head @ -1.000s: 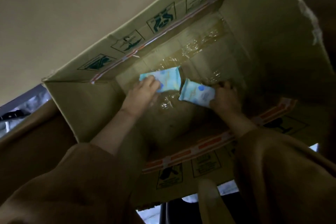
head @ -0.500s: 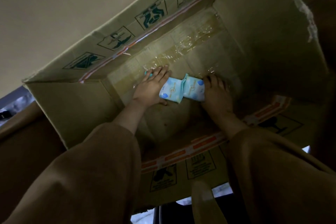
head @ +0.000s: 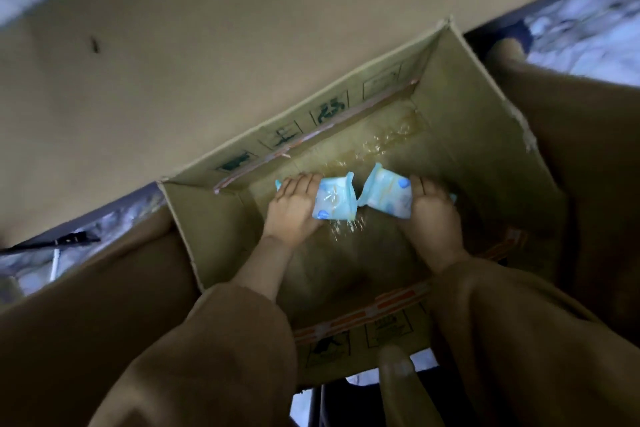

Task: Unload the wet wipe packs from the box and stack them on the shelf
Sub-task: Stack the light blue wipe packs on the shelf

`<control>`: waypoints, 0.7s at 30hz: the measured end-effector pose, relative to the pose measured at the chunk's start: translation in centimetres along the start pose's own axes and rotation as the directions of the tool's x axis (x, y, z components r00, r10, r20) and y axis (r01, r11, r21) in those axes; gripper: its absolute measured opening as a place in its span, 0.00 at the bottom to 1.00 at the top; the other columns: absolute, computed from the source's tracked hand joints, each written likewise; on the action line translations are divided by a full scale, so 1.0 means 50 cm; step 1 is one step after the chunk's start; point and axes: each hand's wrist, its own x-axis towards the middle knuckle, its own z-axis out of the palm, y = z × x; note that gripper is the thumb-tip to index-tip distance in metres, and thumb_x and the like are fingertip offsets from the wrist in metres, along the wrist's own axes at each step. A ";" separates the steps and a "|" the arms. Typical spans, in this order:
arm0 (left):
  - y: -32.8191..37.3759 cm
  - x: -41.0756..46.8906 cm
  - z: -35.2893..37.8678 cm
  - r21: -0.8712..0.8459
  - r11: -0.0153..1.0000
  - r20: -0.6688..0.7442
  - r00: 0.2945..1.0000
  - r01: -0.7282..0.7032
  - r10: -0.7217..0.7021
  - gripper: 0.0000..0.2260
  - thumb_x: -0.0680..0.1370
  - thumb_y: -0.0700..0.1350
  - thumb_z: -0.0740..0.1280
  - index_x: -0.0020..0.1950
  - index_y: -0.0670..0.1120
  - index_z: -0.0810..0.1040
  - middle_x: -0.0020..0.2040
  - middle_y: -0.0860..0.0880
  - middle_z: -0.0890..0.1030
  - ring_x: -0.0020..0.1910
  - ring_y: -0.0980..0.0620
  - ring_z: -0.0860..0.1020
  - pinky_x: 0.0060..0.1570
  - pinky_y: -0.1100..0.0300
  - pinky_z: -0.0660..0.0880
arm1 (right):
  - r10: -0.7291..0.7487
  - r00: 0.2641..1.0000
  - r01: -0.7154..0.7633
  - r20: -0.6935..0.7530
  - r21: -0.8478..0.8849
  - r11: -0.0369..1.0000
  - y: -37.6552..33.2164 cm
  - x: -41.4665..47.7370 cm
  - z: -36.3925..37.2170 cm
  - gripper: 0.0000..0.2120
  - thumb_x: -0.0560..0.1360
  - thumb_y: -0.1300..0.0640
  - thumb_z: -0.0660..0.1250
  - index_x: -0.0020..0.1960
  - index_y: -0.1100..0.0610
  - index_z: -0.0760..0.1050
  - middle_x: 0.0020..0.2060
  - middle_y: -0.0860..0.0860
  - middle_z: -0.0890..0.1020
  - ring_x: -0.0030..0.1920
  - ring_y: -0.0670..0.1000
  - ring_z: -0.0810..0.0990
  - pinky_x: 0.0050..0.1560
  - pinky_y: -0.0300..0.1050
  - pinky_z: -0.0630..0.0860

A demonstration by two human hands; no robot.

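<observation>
Inside the open cardboard box (head: 485, 121), low down near its glossy, taped bottom, two light-blue packs are held. The left wet wipe pack (head: 334, 199) is gripped at its outer end by the left hand (head: 294, 208), and the right wet wipe pack (head: 388, 198) by the right hand (head: 433, 215). Their inner ends almost meet at the box's middle. Brown sleeves (head: 207, 357) are seen over the box's near rim. A plain beige surface (head: 242, 28) is seen beyond the box, and pale mottled floor (head: 588, 35) beside it.

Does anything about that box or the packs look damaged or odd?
Minor wear only: the box has a torn, frayed right rim, and the clear tape on its floor is wrinkled. The left pack and right pack look whole.
</observation>
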 end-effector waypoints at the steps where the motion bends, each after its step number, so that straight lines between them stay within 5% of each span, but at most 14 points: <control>1: 0.001 -0.006 -0.025 0.032 0.999 -0.053 0.998 -0.015 0.017 0.31 0.65 0.47 0.76 0.65 0.41 0.72 0.63 0.44 0.76 0.63 0.47 0.74 0.63 0.61 0.68 | -0.009 1.000 0.010 -0.014 0.028 1.000 -0.009 -0.005 -0.026 0.27 0.62 0.65 0.76 0.60 0.68 0.74 0.51 0.64 0.79 0.52 0.64 0.79 0.53 0.50 0.76; 4: 0.000 -0.028 -0.089 0.113 0.993 -0.160 0.986 -0.026 0.044 0.36 0.43 0.47 0.82 0.49 0.38 0.81 0.45 0.43 0.84 0.42 0.45 0.84 0.40 0.53 0.80 | -0.047 0.997 0.048 -0.062 0.017 0.999 -0.027 -0.025 -0.095 0.28 0.64 0.66 0.74 0.62 0.69 0.71 0.55 0.66 0.78 0.56 0.65 0.76 0.59 0.54 0.72; 6: 0.000 -0.043 -0.130 0.104 0.995 -0.179 0.984 0.001 0.017 0.37 0.41 0.48 0.82 0.48 0.38 0.82 0.44 0.42 0.84 0.41 0.45 0.84 0.40 0.50 0.80 | -0.065 0.992 0.066 -0.106 0.000 0.998 -0.039 -0.033 -0.140 0.31 0.56 0.67 0.78 0.57 0.71 0.75 0.48 0.67 0.80 0.49 0.66 0.80 0.52 0.56 0.77; 9: 0.017 -0.075 -0.210 0.090 0.995 -0.227 0.974 0.043 -0.021 0.36 0.55 0.49 0.80 0.60 0.38 0.76 0.57 0.42 0.80 0.57 0.47 0.80 0.58 0.56 0.74 | -0.109 0.983 0.118 -0.147 0.054 0.992 -0.067 -0.045 -0.220 0.30 0.66 0.65 0.73 0.66 0.68 0.68 0.60 0.65 0.76 0.61 0.63 0.74 0.64 0.53 0.68; 11: 0.028 -0.097 -0.258 0.070 0.995 -0.210 0.976 0.073 -0.057 0.32 0.72 0.50 0.69 0.72 0.43 0.62 0.71 0.46 0.67 0.71 0.51 0.64 0.71 0.62 0.56 | -0.149 0.969 0.157 -0.195 0.022 0.987 -0.082 -0.061 -0.268 0.29 0.68 0.63 0.72 0.67 0.67 0.67 0.61 0.63 0.75 0.63 0.61 0.73 0.64 0.51 0.67; 14: 0.029 -0.125 -0.306 0.043 0.994 -0.252 0.964 0.102 -0.088 0.29 0.77 0.52 0.63 0.74 0.47 0.56 0.74 0.51 0.60 0.74 0.55 0.56 0.71 0.65 0.50 | -0.196 0.944 0.200 -0.264 -0.012 0.980 -0.098 -0.077 -0.318 0.34 0.50 0.62 0.82 0.54 0.70 0.77 0.45 0.63 0.83 0.45 0.62 0.83 0.44 0.52 0.80; 18: 0.035 -0.156 -0.387 0.077 0.992 -0.338 0.939 0.098 -0.066 0.31 0.77 0.52 0.62 0.75 0.47 0.52 0.76 0.51 0.56 0.75 0.55 0.52 0.71 0.65 0.43 | -0.239 0.937 0.240 -0.255 -0.029 0.970 -0.138 -0.109 -0.419 0.33 0.72 0.57 0.67 0.73 0.62 0.58 0.68 0.58 0.68 0.69 0.57 0.66 0.69 0.44 0.60; 21: 0.039 -0.171 -0.448 0.097 0.990 -0.384 0.922 0.104 -0.060 0.32 0.78 0.50 0.62 0.76 0.46 0.49 0.76 0.50 0.55 0.76 0.54 0.51 0.72 0.64 0.41 | -0.290 0.912 0.281 -0.290 -0.070 0.957 -0.159 -0.121 -0.483 0.32 0.76 0.53 0.61 0.75 0.58 0.52 0.69 0.53 0.65 0.69 0.53 0.64 0.68 0.40 0.57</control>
